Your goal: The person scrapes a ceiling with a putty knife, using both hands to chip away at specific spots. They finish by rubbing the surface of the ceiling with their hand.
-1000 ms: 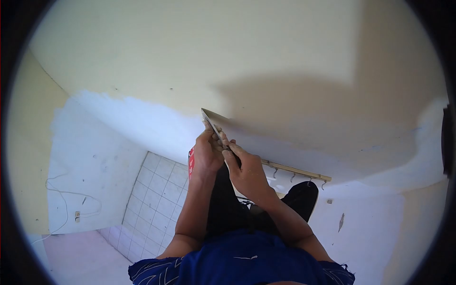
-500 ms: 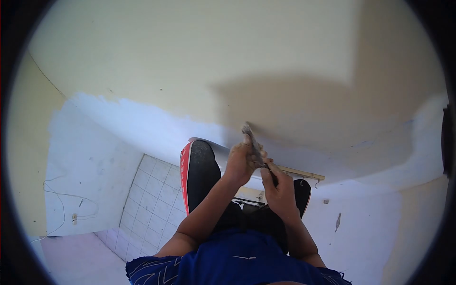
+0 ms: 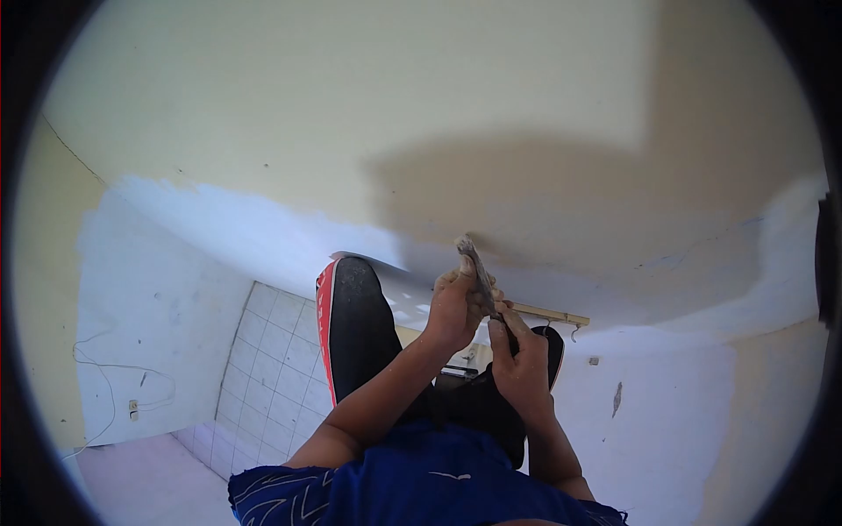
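Note:
A putty knife [image 3: 478, 273], its blade seen nearly edge-on, points up and away from me with whitish paste caked at the tip. My right hand [image 3: 519, 358] is closed round its dark handle. Fingers of my left hand [image 3: 456, 307] are closed against the blade from the left side, smeared with pale paste. What lies under those fingers is partly hidden. Just beyond the tool stands the wall [image 3: 289, 96], cream above and whitish lower down, with a broad shadow across it.
My bent legs [image 3: 361, 307] in black and red trousers flank the hands. Below runs a wooden rail with hooks [image 3: 551, 316]. Farther down is a tiled surface [image 3: 272, 351]. On the left wall are a socket [image 3: 133, 409] and a loose cable [image 3: 110, 386].
The view has shifted slightly, so the wall and legs sit a little more to the left. Both hands keep hold of the putty knife, whose tip now appears slightly lower and farther right.

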